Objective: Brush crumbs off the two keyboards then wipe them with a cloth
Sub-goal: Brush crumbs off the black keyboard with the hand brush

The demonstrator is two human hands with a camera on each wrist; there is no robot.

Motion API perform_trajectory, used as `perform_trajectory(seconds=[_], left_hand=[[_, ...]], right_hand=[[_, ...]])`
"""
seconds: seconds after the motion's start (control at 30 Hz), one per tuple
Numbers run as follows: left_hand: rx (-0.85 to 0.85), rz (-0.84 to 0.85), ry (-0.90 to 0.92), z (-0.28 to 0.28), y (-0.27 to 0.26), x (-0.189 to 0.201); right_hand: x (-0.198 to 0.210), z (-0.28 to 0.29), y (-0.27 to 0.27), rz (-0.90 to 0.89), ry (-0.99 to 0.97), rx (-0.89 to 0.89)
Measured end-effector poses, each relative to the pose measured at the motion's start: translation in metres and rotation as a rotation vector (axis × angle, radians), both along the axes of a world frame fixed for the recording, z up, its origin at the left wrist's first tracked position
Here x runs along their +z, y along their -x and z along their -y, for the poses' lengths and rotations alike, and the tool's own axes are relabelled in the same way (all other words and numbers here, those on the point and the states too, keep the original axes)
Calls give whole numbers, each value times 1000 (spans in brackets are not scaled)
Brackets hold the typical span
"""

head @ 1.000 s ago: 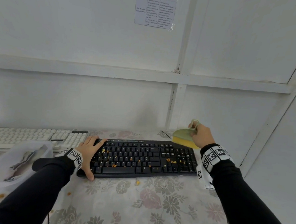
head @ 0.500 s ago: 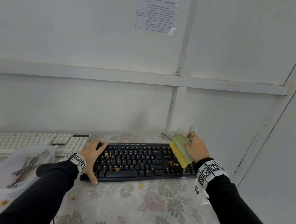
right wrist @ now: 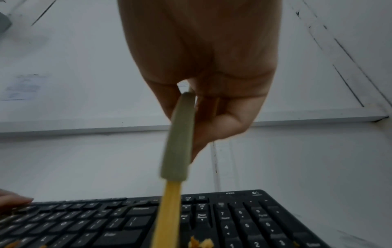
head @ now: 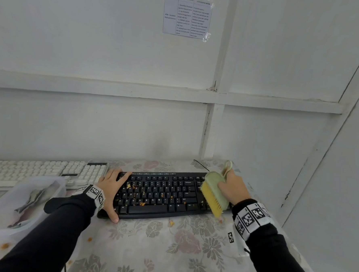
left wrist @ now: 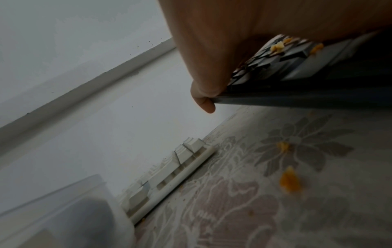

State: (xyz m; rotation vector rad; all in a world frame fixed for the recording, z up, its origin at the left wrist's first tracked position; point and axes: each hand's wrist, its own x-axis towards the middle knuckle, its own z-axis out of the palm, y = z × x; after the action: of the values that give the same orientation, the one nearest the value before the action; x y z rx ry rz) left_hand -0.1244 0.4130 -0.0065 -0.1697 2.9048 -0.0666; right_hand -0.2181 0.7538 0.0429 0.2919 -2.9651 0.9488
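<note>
A black keyboard (head: 160,194) lies on the flowered tablecloth (head: 167,246), strewn with orange crumbs (head: 142,204). My right hand (head: 233,188) grips a pale green brush (head: 214,192) with yellow bristles (head: 211,201); the bristles lie across the keyboard's right end, reaching its front edge. In the right wrist view the brush (right wrist: 177,142) stands over the keys (right wrist: 131,223) beside the number pad. My left hand (head: 111,189) rests flat on the keyboard's left end with straight fingers, thumb at the front edge. A white keyboard (head: 35,172) lies to the left by the wall.
A clear plastic container (head: 23,202) holding crumpled material sits at the left, in front of the white keyboard. Loose crumbs (head: 171,223) lie on the cloth before the black keyboard. White walls close the back and right. A paper sheet (head: 187,16) is taped high on the wall.
My right hand has carried the brush from behind the keyboard's far right corner down onto the number pad and swept it towards the front edge. The left hand has stayed in place.
</note>
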Motion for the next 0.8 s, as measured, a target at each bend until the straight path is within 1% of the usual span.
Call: perform_trajectory(seconds=[0.07, 0.13, 0.27, 0.4, 0.5, 0.7, 0.8], left_hand=[[4, 7, 0, 0, 0, 1], [4, 10, 2, 0, 0, 1], [4, 10, 5, -1, -1, 2], [5, 14, 7, -2, -1, 3], [6, 16, 4, -1, 0, 3], [7, 22, 13, 0, 1, 1], [6, 24, 22, 1, 1, 0]], right_hand=[[4, 6, 0, -80, 64, -32], [5, 14, -2, -123, 95, -41], [-3, 20, -11, -94, 64, -29], [-15, 9, -18, -54, 24, 4], [-13, 0, -18, -28, 6, 8], [-8, 14, -10, -139, 114, -77], [-9, 15, -12, -114, 98, -53]])
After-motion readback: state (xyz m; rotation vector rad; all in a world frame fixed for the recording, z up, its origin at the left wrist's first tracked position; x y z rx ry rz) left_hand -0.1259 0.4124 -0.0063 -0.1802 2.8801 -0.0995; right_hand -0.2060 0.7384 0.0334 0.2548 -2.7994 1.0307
